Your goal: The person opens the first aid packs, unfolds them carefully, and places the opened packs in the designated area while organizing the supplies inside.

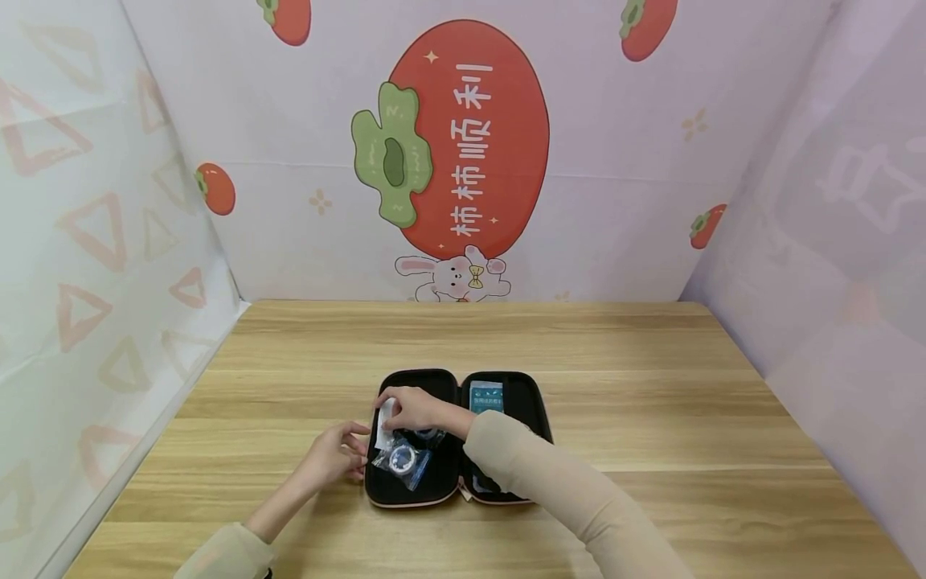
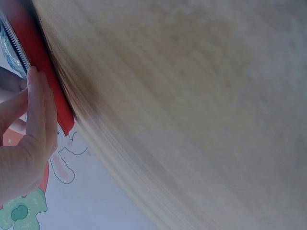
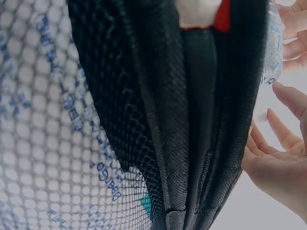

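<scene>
A zip case [image 1: 414,494] lies unfolded on the table, black inside and red outside. My right hand [image 1: 411,408] reaches over its left half, thumb and fingertips pinching a white packet [image 1: 383,436] near the left wall. Just below, a clear plastic bag [image 1: 402,460] with a round white roll sits in the same half. From outside, my left hand [image 1: 336,457] touches the case's left edge. In the left wrist view, straight fingers [image 2: 37,108] lie along the red side [image 2: 45,67] beside the zipper.
In the right half stands a teal-and-white packet [image 1: 487,396]; my right sleeve [image 1: 550,474] hides part of that half. The right wrist view has a mesh pocket [image 3: 53,120] over white, blue-printed packets. Wood tabletop [image 1: 687,418] surrounds the case, with a printed backdrop [image 1: 289,121] behind.
</scene>
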`<state>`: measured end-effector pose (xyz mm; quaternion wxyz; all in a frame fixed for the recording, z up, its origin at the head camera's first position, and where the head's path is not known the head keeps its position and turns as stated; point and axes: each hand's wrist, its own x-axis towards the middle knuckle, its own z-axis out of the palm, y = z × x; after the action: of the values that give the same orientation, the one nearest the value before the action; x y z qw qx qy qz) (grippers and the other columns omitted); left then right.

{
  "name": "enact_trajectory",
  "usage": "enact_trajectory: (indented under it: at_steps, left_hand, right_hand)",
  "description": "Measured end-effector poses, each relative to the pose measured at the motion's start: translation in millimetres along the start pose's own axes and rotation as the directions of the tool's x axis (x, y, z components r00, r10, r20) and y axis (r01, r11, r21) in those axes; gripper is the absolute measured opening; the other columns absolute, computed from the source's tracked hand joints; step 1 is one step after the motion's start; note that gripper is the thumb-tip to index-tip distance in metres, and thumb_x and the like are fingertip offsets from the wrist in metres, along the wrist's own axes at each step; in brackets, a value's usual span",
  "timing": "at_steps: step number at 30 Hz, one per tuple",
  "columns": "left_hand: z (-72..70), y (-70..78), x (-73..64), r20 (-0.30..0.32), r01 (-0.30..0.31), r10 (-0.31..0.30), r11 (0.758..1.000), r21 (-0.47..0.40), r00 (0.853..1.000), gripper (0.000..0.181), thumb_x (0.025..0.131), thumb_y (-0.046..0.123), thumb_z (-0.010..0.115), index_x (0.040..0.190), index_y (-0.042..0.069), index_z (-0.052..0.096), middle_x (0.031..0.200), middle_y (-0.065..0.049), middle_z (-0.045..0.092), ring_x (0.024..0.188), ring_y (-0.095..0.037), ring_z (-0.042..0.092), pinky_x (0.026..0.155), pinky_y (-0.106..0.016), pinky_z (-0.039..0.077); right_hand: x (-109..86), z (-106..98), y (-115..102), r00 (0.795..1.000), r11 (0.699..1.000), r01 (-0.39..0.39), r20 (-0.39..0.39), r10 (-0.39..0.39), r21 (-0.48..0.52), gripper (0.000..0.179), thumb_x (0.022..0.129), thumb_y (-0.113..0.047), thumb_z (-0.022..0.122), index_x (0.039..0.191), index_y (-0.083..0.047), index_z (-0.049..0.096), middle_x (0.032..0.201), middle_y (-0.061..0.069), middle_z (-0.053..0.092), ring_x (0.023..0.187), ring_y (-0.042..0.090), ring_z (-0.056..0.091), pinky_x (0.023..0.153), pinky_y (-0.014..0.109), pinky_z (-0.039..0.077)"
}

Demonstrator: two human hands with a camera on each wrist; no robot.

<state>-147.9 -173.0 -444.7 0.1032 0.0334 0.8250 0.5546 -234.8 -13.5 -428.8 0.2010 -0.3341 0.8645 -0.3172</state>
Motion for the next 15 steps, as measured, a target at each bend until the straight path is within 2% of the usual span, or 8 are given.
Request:
enact_trajectory:
  at_steps: [7, 15]
  left_hand:
    - [0.1, 1.1, -0.9, -0.001, 0.0, 0.0, 1.0, -0.001, 1.0, 0.041, 0.068, -0.022, 0.049, 0.109, -0.02, 0.043, 0.073, -0.012, 0.05, 0.057, -0.02, 0.058, 0.051, -0.034, 0.055]
    - [0.1, 0.8, -0.4, 0.001, -0.005, 0.005, 1.0, -0.001, 1.0, 0.041, 0.068, -0.021, 0.049, 0.109, -0.02, 0.043, 0.073, -0.012, 0.05, 0.057, -0.021, 0.058, 0.051, -0.034, 0.055]
  right_hand:
    - [-4.5, -4.1, 1.4, 0.993, 0.999, 0.007, -0.114, -0.004, 0.032, 0.016, 0.082, -0.013, 0.061, 0.096, -0.006, 0.061, 0.08, 0.003, 0.062, 0.066, 0.006, 0.055, 0.054, 0.014, 0.045]
    - [-10.3, -7.3, -0.6, 0.972, 0.997, -0.046, -0.227, 0.058, 0.059, 0.01, 0.083, -0.014, 0.06, 0.081, -0.006, 0.065, 0.072, 0.0, 0.063, 0.06, 0.007, 0.055, 0.05, 0.016, 0.044]
